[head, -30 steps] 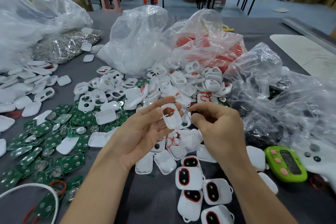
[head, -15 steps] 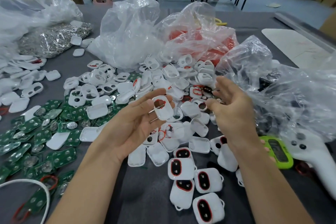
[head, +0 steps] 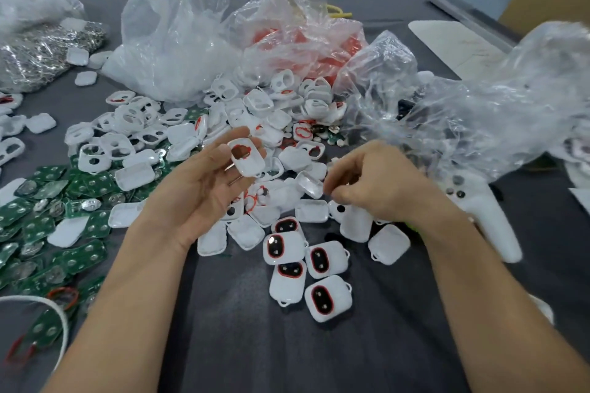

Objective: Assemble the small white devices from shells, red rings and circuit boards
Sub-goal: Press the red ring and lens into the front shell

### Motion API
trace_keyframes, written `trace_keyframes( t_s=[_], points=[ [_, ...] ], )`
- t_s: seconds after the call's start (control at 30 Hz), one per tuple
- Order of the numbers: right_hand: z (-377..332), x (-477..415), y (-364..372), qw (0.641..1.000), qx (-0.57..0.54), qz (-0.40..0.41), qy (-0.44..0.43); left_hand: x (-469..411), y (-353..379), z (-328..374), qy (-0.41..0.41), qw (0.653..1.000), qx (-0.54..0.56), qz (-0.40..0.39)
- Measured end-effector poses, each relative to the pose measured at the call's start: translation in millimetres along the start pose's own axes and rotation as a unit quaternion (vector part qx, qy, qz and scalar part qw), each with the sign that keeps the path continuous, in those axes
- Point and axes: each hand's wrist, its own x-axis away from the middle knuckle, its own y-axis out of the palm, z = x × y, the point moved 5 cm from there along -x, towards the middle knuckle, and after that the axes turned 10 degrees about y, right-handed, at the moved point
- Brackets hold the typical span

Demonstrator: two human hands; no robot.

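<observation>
Shell (head: 246,162) glossy white, rounded | left grip (head: 204,183) pinches it | right grip (head: 375,183) unclear

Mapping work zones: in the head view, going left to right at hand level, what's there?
Green circuit boards → left hand → white shell it holds → right hand → white handheld controller.

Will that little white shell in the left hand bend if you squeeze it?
Probably light: the left hand holds the white shell with just fingertips. It looks like thin hard plastic with a big hole, so likely stiff yet crackable. Flat-sided, so it shouldn't roll.
</observation>
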Motion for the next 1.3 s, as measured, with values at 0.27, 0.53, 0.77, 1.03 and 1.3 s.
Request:
trace_keyframes(
  t_s=[0.27,0.53,0.77,1.03,1.3],
  points=[
    [-0.6,28.7,27.5,0.985,0.168,-0.034,-0.031,2.6,3.5,-1.4,0.004,1.000,-0.001,-0.009],
    [4.2,24.0,8.1,0.989,-0.091,0.106,-0.056,5.7,9.0,-1.5,0.001,1.000,-0.016,-0.019],
    [-22.2,17.1,34.0,0.907,-0.300,0.253,-0.153,7.2,19.8,-5.3,-0.009,0.999,-0.021,-0.044],
    [-23.0,16.8,43.4,0.902,-0.254,0.307,-0.168,4.6,18.1,-7.4,-0.018,0.999,0.005,-0.049],
    [-21.9,14.4,40.7,0.882,-0.337,0.285,-0.165,4.3,22.5,-8.8,-0.026,0.997,-0.004,-0.068]
  ],
)
